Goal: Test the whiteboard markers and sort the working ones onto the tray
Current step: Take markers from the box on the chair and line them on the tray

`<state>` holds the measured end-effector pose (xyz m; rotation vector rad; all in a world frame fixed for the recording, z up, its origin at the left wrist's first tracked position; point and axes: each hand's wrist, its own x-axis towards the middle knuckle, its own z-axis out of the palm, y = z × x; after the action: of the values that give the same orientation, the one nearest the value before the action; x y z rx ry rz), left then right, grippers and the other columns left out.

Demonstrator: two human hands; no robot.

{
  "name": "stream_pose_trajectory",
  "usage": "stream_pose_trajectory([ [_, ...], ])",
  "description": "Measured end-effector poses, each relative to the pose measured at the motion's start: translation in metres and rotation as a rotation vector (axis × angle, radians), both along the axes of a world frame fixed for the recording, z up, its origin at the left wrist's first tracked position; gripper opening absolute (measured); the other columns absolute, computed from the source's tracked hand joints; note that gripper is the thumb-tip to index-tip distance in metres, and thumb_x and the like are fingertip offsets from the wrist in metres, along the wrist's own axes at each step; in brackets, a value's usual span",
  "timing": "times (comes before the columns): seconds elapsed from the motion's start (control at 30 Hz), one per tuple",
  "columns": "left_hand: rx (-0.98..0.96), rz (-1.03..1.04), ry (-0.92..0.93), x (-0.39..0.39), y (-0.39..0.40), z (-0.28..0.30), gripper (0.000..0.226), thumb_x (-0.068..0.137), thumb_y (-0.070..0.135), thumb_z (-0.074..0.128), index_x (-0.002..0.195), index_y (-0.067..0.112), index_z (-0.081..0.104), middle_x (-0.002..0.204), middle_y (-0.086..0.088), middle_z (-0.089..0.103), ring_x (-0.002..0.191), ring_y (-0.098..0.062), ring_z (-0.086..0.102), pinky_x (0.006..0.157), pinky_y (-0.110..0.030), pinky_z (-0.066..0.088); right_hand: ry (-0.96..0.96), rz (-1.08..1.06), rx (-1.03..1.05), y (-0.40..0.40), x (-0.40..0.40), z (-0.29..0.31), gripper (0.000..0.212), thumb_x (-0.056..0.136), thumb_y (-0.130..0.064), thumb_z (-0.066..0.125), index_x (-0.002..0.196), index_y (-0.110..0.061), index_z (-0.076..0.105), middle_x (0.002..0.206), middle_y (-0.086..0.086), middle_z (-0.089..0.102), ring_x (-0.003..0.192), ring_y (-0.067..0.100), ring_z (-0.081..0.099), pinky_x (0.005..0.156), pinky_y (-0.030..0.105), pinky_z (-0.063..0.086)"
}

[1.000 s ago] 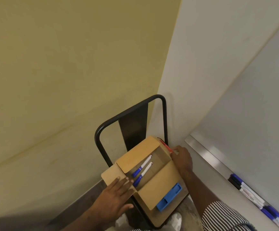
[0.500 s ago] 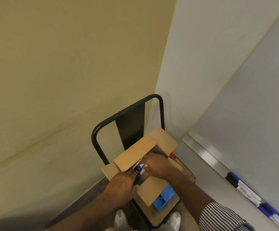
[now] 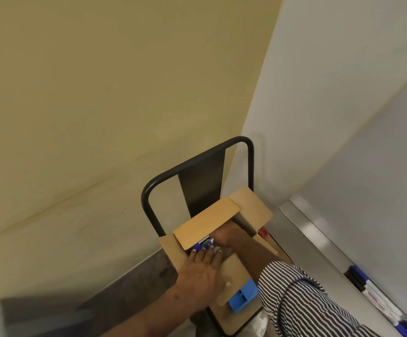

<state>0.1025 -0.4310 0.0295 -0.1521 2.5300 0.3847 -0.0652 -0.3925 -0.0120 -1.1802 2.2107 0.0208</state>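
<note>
An open cardboard box (image 3: 207, 217) sits on the seat of a black chair (image 3: 195, 164). Two whiteboard markers (image 3: 202, 246) with blue caps lie inside it, and only their cap ends show. My right hand (image 3: 229, 235) is down in the box, curled over the markers' white barrels, its fingertips hidden under the far flap. My left hand (image 3: 202, 276) lies flat on the near flap with its fingers straight and their tips beside the caps. The whiteboard's metal tray (image 3: 319, 242) runs along the right, with several markers (image 3: 372, 295) on it.
A blue plastic piece (image 3: 242, 296) lies on the seat beside the box. A small red object (image 3: 262, 232) shows behind the box's right side. The whiteboard (image 3: 380, 166) fills the right, with yellow and white walls behind the chair.
My right hand left the box's far right corner and went into the box onto the markers. My left hand slid up the near flap toward the caps. The far flaps now stand higher.
</note>
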Motion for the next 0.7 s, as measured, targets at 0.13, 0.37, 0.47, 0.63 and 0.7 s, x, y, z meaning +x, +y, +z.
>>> stream_pose_trajectory([
  [0.13,0.019,0.051,-0.006,-0.002,-0.002,-0.006,0.09,0.097,0.069,0.037,0.16,0.024,-0.008,0.169,-0.008,0.001,0.155,-0.029,0.006,0.126,-0.046,0.003,-0.048,0.046,0.011,-0.01,-0.001,0.009,0.049,0.103,-0.038,0.054,0.145,-0.016,0.043,0.156,0.008,0.042,0.144,0.027,0.038,0.121,0.039,0.024],
  [0.37,0.05,0.094,-0.002,-0.008,-0.005,-0.01,0.072,0.104,0.05,0.036,0.161,0.025,-0.001,0.169,-0.005,0.006,0.154,-0.029,0.01,0.126,-0.046,0.009,0.032,0.098,0.096,-0.006,-0.005,0.021,0.045,0.101,-0.034,0.058,0.141,-0.015,0.047,0.152,0.009,0.047,0.14,0.029,0.043,0.12,0.041,0.029],
  [0.47,-0.012,0.045,-0.061,-0.013,-0.002,-0.015,0.053,0.101,0.022,0.045,0.152,0.013,0.035,0.155,-0.015,0.039,0.14,-0.033,0.04,0.117,-0.048,0.033,0.064,0.113,0.086,0.006,-0.004,0.032,0.038,0.101,-0.023,0.058,0.136,-0.008,0.054,0.139,0.016,0.057,0.128,0.034,0.054,0.11,0.042,0.04],
  [0.63,-0.098,-0.119,-0.088,-0.033,0.012,-0.009,0.03,0.103,0.013,0.045,0.126,0.0,0.059,0.126,-0.02,0.063,0.115,-0.034,0.062,0.094,-0.043,0.051,0.171,0.141,0.13,0.032,-0.009,0.056,0.035,0.098,-0.019,0.063,0.129,-0.004,0.058,0.127,0.016,0.064,0.115,0.031,0.063,0.1,0.036,0.047],
  [0.7,-0.161,-0.162,-0.07,-0.046,0.014,-0.015,0.03,0.104,0.011,0.044,0.128,-0.003,0.056,0.13,-0.022,0.06,0.12,-0.036,0.059,0.098,-0.044,0.049,0.189,0.117,0.172,0.039,-0.012,0.065,0.033,0.1,-0.02,0.061,0.128,-0.003,0.059,0.127,0.017,0.064,0.115,0.032,0.063,0.099,0.036,0.047],
])
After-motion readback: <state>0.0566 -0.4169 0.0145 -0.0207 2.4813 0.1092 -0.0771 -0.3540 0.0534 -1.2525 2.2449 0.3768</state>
